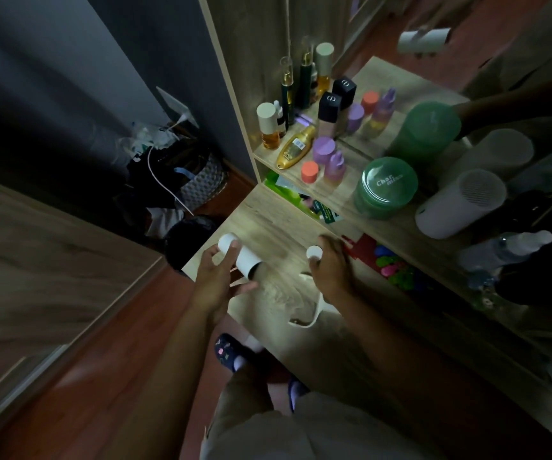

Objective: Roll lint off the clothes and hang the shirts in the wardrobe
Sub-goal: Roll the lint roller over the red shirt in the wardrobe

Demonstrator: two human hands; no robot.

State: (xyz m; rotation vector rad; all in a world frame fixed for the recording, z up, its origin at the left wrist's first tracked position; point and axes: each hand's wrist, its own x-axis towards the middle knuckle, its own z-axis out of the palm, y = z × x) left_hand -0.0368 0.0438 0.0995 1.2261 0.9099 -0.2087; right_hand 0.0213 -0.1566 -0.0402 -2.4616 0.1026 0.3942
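I stand at a wooden dressing table. My left hand grips a white tube, probably the lint roller's cover, just above the tabletop; its open dark end faces right. My right hand is closed on a small piece with a round white end, a short gap away from the tube. I cannot tell what that piece is. Below my right hand, a white curved handle and some clear plastic lie on the table. No shirt is in view.
Several cosmetic bottles, a green jar and a white cylindrical device crowd the shelf in front of a mirror. A patterned basket with cables and a black bin stand on the floor to the left. A wooden panel is at far left.
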